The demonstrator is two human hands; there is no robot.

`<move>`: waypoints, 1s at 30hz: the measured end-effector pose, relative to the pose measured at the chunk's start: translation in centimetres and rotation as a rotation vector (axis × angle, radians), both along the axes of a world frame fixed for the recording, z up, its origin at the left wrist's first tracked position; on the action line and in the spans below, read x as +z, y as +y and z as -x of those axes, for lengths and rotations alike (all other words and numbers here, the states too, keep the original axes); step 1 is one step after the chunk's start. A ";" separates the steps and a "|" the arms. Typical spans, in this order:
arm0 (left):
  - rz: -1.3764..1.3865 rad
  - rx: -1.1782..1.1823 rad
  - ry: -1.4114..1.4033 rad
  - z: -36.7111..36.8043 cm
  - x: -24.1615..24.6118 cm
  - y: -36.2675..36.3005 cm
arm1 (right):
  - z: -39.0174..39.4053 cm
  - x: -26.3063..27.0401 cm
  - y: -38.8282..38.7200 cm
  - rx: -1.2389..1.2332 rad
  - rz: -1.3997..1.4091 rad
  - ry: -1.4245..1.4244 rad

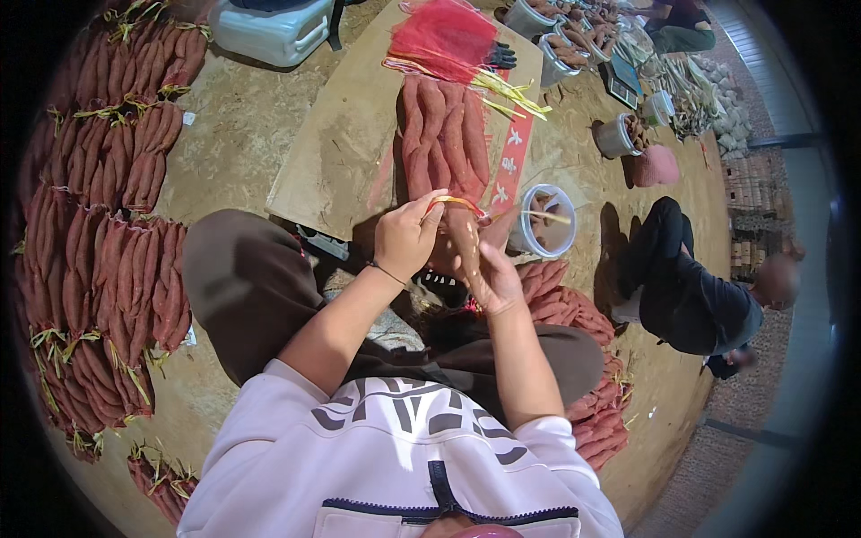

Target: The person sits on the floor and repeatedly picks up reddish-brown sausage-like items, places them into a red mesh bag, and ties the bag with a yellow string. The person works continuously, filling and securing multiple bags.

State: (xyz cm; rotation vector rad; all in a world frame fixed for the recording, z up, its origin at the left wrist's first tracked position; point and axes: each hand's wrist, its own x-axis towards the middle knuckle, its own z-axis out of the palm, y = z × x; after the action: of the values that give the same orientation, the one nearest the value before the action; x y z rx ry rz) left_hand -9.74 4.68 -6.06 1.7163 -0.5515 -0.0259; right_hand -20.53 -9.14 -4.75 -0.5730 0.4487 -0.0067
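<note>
A red mesh bag filled with long sweet potatoes point(444, 138) lies on a flattened cardboard sheet point(323, 148) in front of me. My left hand point(407, 232) pinches the bag's red and yellow mouth edge at its near end. In my right hand point(498, 279) is a single sweet potato point(464, 245) with pale spots, its far end at the bag's mouth. Whether that end is inside the mesh, I cannot tell. Beyond the filled bag lies a stack of red mesh bags point(440, 40) with yellow drawstrings point(514, 91), beside a dark glove point(501, 55).
A white bucket point(575, 239) holding sweet potatoes stands right of the cardboard. Filled bags point(101, 262) line the floor at left; more bagged sweet potatoes point(599, 430) lie by my right knee. A seated person point(699, 302), a scale point(619, 81) and a plastic container point(272, 33) are farther off.
</note>
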 end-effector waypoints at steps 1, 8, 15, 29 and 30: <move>0.011 -0.002 -0.003 0.1 0.0 -0.2 | 0.9 0.1 0.5 -0.001 -0.009 -0.017; 0.028 0.062 -0.134 0.4 -1.0 -1.0 | -5.6 -3.1 2.8 -0.179 0.117 -0.093; 0.046 0.079 -0.155 0.3 -1.1 -1.0 | -5.1 -1.7 3.7 -0.387 0.417 0.020; -0.056 0.042 -0.193 0.5 -1.1 -0.9 | -2.1 0.8 5.8 -0.033 0.710 0.353; -0.048 0.043 -0.203 0.3 -1.0 -0.8 | -3.5 0.6 5.3 -0.033 0.687 0.302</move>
State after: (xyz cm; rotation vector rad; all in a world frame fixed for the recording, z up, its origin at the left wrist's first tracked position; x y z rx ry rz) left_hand -10.09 3.86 -7.10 1.7884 -0.6673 0.1688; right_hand -17.05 -3.79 -4.19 -1.2512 0.7565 -0.1101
